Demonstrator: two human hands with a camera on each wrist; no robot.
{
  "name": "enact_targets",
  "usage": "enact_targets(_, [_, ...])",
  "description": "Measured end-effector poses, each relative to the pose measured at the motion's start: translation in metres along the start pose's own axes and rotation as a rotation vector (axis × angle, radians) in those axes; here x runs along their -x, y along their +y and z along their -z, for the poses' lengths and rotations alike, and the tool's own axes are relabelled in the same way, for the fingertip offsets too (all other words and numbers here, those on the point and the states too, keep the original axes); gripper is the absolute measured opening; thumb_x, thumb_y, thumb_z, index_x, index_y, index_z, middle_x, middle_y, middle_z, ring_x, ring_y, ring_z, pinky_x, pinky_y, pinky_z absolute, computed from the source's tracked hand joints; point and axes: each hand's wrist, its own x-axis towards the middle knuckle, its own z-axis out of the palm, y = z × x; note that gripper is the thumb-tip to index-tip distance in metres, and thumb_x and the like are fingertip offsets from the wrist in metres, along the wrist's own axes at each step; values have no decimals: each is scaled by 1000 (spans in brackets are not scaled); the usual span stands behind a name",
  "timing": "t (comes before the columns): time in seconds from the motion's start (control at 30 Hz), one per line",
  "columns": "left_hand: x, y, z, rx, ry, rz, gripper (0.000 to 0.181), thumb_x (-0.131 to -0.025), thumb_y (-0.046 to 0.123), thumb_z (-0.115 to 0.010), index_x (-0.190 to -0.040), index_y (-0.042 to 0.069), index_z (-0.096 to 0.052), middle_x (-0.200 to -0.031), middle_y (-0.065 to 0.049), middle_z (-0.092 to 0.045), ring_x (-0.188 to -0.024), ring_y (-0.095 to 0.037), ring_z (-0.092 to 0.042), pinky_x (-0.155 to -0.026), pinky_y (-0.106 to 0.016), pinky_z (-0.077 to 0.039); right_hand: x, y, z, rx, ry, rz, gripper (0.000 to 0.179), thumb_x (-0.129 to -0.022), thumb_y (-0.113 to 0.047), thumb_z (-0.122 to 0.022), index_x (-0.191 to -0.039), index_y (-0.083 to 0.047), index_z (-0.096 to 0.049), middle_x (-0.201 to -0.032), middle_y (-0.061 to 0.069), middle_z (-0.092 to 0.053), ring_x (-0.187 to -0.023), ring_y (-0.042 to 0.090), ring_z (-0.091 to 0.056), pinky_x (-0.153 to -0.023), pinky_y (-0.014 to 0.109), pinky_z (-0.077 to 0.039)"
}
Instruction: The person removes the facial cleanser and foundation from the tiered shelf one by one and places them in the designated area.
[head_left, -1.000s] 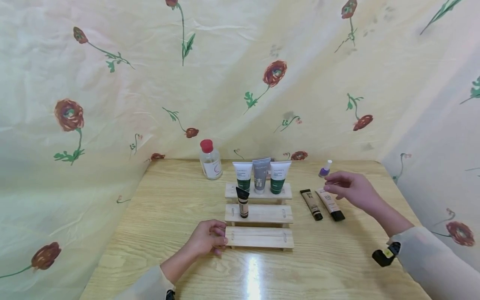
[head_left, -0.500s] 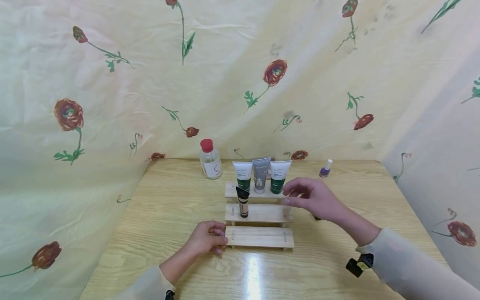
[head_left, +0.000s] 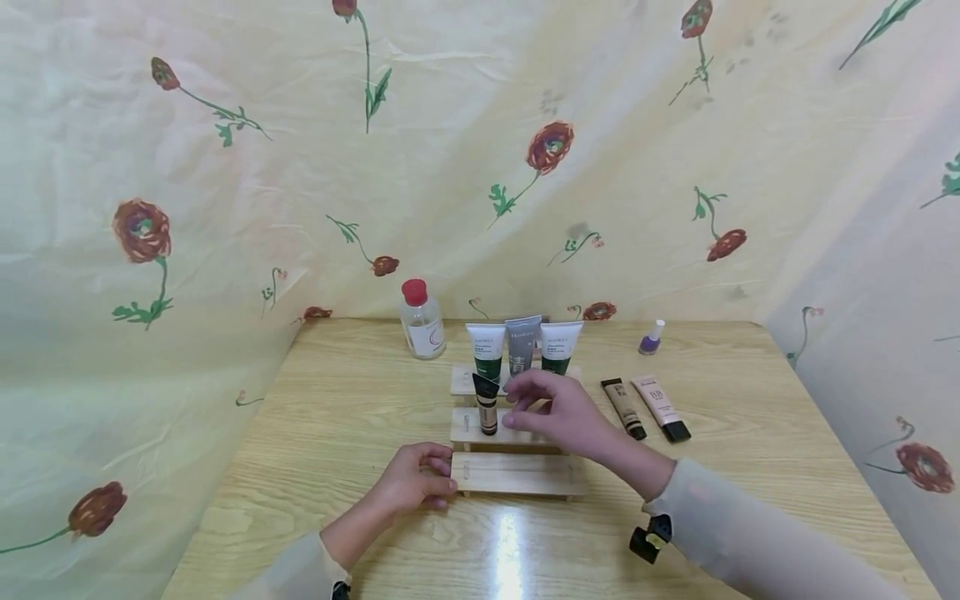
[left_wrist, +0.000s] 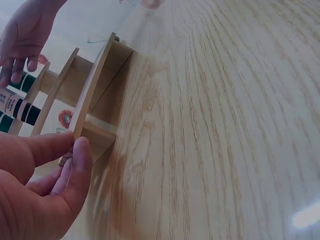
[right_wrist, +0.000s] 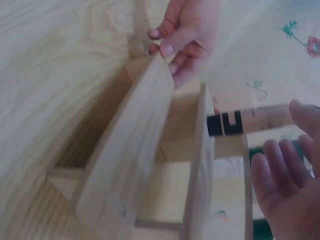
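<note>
My left hand pinches the left end of the lowest tier of a three-tier wooden display rack; in the left wrist view, thumb and fingers close on the board's corner. On the middle tier, toward the left, a small beige-and-black foundation tube stands upright on its cap. My right hand hovers just right of this tube, fingers bent and parted, holding nothing. Two white-and-green tubes and a grey tube stand on the top tier, their lower parts partly hidden.
A black-and-beige tube and a pink BB cream tube lie on the table right of the rack. Behind them stands a purple nail polish bottle. At the back left is a clear red-capped bottle. Flowered cloth hangs behind.
My right hand has swept left from over the lying tubes, past the top tier's right end, to beside the standing foundation tube. The left hand keeps its grip on the rack.
</note>
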Motion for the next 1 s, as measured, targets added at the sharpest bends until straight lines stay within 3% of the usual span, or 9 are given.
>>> enact_targets(0.5, [3, 4, -2, -6, -4, -6, 56, -83, -14, -74, -134, -15, -51, -104, -18, -58, -77, -19, -67, -65, -40, -67, -8, 0, -33, 25, 126, -31, 47, -82, -20, -88, -123, -11, -66, -109, 2, -70, -104, 20, -67, -83, 31, -63])
enact_targets(1.0, [0, 0, 0, -23, -4, -17, 52, -83, -13, -74, -131, -13, -53, -105, -18, -59, -76, -19, -66, -67, -39, -67, -4, -7, -34, 17, 138, -11, 29, -86, -22, -84, -111, -15, -70, -106, 0, -72, -101, 19, -70, -82, 31, -62])
